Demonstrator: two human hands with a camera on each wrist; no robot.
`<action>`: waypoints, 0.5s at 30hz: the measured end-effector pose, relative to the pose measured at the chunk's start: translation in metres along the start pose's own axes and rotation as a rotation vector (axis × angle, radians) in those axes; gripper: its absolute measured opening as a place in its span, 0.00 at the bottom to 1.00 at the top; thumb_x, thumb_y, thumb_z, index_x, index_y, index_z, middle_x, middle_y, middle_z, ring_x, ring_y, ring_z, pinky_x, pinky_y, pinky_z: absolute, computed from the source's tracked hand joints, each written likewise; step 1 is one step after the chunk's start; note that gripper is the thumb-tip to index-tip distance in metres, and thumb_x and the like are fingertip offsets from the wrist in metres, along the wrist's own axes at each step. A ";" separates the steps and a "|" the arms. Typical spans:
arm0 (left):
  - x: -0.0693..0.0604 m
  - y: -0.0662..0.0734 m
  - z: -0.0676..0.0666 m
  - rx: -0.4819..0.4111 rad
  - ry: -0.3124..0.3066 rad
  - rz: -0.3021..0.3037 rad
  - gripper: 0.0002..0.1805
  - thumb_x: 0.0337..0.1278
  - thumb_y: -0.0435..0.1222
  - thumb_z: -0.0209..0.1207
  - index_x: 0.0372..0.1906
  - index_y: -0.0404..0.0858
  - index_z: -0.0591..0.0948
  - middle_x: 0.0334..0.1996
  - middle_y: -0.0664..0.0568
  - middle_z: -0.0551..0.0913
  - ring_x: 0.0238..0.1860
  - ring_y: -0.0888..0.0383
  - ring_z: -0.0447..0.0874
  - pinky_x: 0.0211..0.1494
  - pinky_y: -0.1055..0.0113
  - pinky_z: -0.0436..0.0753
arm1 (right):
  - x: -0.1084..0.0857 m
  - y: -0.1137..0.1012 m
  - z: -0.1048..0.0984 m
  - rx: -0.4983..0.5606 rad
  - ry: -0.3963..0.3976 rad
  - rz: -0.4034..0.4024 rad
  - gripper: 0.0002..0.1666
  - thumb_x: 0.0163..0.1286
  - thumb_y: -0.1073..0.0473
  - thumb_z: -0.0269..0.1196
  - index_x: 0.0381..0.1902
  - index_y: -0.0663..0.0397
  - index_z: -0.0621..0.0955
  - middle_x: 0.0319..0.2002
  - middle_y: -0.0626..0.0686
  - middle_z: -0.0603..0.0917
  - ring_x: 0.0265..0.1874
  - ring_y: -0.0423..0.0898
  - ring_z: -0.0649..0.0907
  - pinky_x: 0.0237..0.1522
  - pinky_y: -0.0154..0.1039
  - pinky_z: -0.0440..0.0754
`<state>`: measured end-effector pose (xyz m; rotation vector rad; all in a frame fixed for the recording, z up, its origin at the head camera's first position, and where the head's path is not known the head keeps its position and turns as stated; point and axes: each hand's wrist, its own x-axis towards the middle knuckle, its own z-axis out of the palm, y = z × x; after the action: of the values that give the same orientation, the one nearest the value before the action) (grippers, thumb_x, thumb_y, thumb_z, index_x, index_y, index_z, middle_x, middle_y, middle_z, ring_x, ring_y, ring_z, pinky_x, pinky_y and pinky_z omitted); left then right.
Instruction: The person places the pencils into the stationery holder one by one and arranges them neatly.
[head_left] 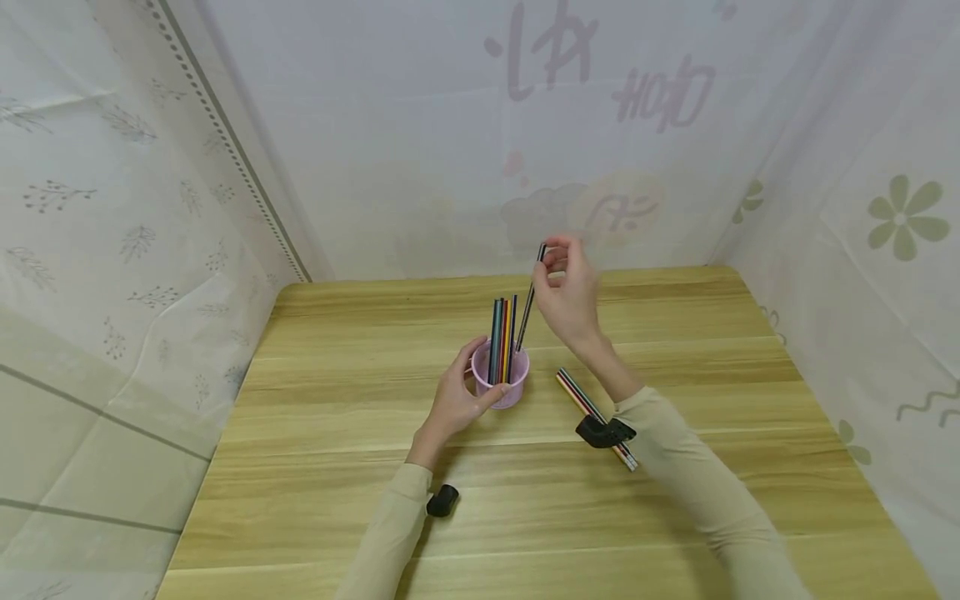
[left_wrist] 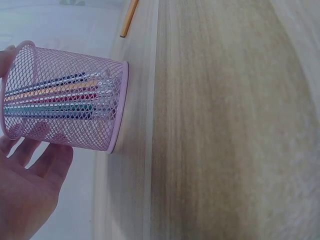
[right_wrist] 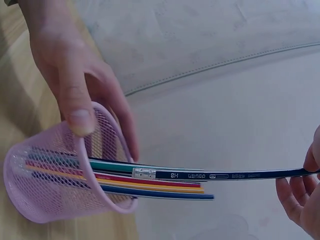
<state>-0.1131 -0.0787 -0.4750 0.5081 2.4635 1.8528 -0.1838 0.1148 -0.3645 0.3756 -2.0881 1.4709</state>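
My left hand (head_left: pixel 453 402) grips a pink mesh pencil cup (head_left: pixel 513 397) by its rim and side, thumb over the near edge. Several pencils (head_left: pixel 502 337) in dark, teal, red and yellow stand inside, silver ends down, as the left wrist view shows through the mesh. Above the cup and to its right, my right hand (head_left: pixel 567 300) pinches a dark blue pencil (right_wrist: pixel 240 175) near its upper end. That pencil slants down, its silver eraser end (right_wrist: pixel 144 173) at the mouth of the cup; whether it touches the others is unclear.
A few loose pencils (head_left: pixel 576 393) lie on the wooden table (head_left: pixel 337 417) right of the cup, partly hidden below my right wrist and its black camera (head_left: pixel 604 432). Printed cloth (head_left: pixel 420 167) hangs behind the table and on both sides.
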 end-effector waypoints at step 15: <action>0.000 0.002 0.000 -0.019 0.012 0.019 0.47 0.51 0.31 0.73 0.75 0.29 0.63 0.69 0.31 0.71 0.66 0.30 0.74 0.67 0.36 0.76 | -0.030 0.028 0.032 -0.020 -0.084 0.056 0.18 0.64 0.72 0.59 0.52 0.69 0.75 0.34 0.61 0.81 0.33 0.54 0.84 0.29 0.29 0.85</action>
<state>-0.1124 -0.0784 -0.4732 0.5233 2.4543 1.8902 -0.1831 0.0926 -0.4111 0.3803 -2.1943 1.4882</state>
